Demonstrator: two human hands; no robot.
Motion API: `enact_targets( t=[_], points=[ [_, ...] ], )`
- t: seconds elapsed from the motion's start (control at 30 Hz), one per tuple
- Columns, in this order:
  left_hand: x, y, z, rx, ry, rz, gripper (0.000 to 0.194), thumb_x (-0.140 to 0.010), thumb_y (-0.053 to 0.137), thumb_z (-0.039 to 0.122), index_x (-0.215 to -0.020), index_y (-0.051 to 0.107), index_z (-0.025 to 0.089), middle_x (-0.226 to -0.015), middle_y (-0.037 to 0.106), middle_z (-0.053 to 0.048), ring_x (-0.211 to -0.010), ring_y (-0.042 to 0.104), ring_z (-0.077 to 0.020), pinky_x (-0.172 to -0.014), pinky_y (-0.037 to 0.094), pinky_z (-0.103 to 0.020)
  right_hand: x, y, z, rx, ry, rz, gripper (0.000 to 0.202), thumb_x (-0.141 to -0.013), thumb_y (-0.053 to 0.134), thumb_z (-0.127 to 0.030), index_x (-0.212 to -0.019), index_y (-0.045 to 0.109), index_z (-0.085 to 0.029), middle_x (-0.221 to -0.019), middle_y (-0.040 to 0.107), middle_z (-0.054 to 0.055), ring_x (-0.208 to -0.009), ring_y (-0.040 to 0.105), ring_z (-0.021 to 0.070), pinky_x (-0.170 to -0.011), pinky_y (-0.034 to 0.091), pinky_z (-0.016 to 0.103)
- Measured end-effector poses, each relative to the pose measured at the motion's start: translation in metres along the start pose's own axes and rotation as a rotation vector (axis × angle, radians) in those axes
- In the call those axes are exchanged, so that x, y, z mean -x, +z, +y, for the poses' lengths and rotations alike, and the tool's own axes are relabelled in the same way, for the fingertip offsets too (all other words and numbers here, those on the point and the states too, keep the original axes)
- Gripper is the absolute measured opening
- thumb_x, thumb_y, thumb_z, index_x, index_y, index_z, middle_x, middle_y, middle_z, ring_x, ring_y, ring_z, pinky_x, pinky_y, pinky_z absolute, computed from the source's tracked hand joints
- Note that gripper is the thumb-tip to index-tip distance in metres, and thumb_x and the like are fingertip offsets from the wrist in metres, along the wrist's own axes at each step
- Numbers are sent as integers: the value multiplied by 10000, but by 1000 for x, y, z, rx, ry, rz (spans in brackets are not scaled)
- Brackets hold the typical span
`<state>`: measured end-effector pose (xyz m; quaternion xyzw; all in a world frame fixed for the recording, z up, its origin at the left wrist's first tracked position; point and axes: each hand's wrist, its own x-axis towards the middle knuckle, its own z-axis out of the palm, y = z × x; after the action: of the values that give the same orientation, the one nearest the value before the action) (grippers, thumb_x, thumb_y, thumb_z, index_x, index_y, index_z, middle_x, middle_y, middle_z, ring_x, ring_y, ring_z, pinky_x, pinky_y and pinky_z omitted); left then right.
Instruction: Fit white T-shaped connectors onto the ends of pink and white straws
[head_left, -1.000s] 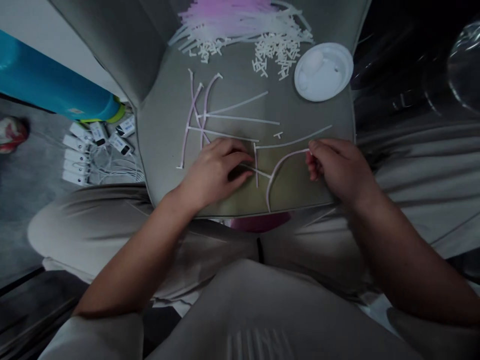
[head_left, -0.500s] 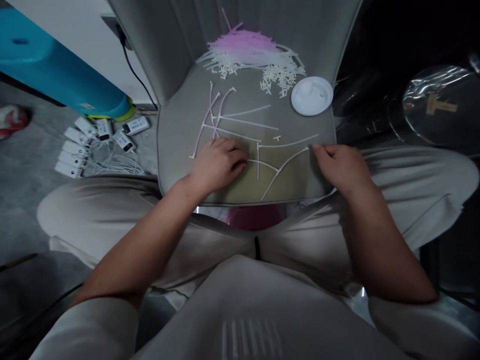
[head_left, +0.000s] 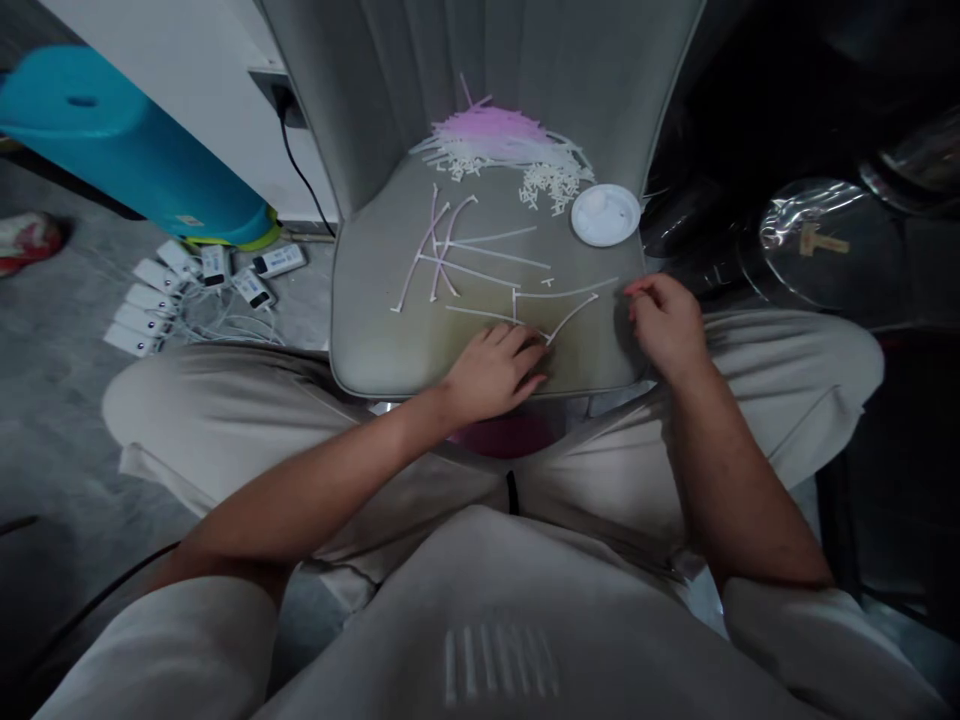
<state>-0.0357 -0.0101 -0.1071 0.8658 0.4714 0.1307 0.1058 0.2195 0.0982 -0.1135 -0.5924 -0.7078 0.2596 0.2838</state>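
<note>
My left hand lies near the seat's front edge, fingers loosely spread and thumb apart. Its fingertips touch or cover the lower part of a curved thin tube joined by a small white connector. Off the right end of that tube hovers my right hand, fingers loosely bent and nothing visible between them. Another pale tube lies just behind. Farther left, several pinkish tubes cross each other with connectors on their ends. A loose T-shaped connector lies between the groups.
The grey chair seat carries a pile of pink and white tubes, small white connectors and a white round dish. White adapters with cables and a blue case stand left. A round metallic lid is at right.
My left hand has moved right and toward the front edge, onto the curved tube. My right hand has let go of that tube's right end. The view has shifted slightly.
</note>
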Motion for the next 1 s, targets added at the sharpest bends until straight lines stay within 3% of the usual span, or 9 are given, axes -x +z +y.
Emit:
enact_targets(
  t=[0.1, 0.2, 0.33, 0.47, 0.57, 0.67, 0.73, 0.83, 1.0],
  points=[
    [1, 6, 7, -9, 7, 5, 388, -1010, 533, 355, -1305, 675, 148, -1315, 687, -135, -1184, 622, -298, -955, 490, -423, 9, 8, -10, 47, -31, -2, 269, -923, 533, -320, -1060, 733, -204, -729, 664, 23, -653, 568, 190, -669, 462, 340],
    [0, 5, 5, -12, 0, 14, 377, -1019, 515, 352, -1302, 677, 163, -1310, 695, -122, -1184, 623, -289, -955, 486, -422, 16, 14, -18, 94, -75, -43, 267, -899, 586, -357, -1009, 779, -209, -778, 727, 49, -690, 608, 206, -704, 472, 347],
    [-2, -3, -6, -20, -37, 24, 360, -1029, 482, 339, -1260, 701, 170, -1260, 713, -127, -1150, 635, -294, -937, 497, -427, 15, 15, -17, 137, -108, -44, 321, -932, 536, -375, -954, 792, -182, -836, 768, 92, -726, 638, 228, -706, 469, 351],
    [-5, -11, -25, -19, -60, 34, 378, -1019, 484, 277, -1323, 672, 155, -1416, 648, -141, -1255, 601, -322, -1009, 497, -465, 17, 13, -16, 158, -175, -40, 398, -986, 458, -394, -945, 781, -164, -770, 738, 89, -685, 618, 224, -647, 450, 336],
    [-7, -12, -32, 24, -35, 3, 382, -1009, 510, 282, -1333, 674, 162, -1472, 618, -139, -1325, 573, -328, -1075, 482, -490, 25, 18, -24, 159, -321, -117, 376, -999, 454, -376, -1007, 779, -187, -873, 747, 94, -775, 643, 220, -699, 491, 336],
    [-9, -11, -31, 62, -41, -14, 355, -1002, 525, 285, -1272, 711, 150, -1383, 676, -151, -1300, 600, -322, -1073, 492, -490, 35, 25, -33, 161, -536, -279, 272, -946, 551, -295, -1072, 787, -242, -1152, 732, 99, -971, 656, 229, -866, 528, 373],
    [-9, -11, -30, 90, -58, -8, 344, -1000, 525, 280, -1253, 721, 155, -1337, 700, -146, -1273, 620, -312, -1065, 500, -487, 38, 28, -36, 185, -658, -376, 261, -910, 595, -222, -1066, 797, -278, -1236, 707, 91, -1053, 632, 248, -943, 511, 419],
    [-11, -16, -38, 133, -104, 38, 328, -999, 522, 273, -1236, 725, 172, -1307, 719, -123, -1230, 646, -290, -1059, 511, -470, 39, 28, -39, 246, -780, -438, 256, -927, 607, -191, -1071, 799, -281, -1229, 701, 108, -1101, 597, 274, -929, 489, 447],
    [-28, -39, -71, 178, -233, 198, 303, -1000, 504, 265, -1169, 729, 152, -1203, 748, -119, -1140, 684, -230, -1045, 532, -396, 41, 28, -49, 321, -978, -425, 166, -948, 664, -268, -1064, 781, -282, -1111, 736, 82, -1047, 587, 251, -846, 455, 389]
  ],
)
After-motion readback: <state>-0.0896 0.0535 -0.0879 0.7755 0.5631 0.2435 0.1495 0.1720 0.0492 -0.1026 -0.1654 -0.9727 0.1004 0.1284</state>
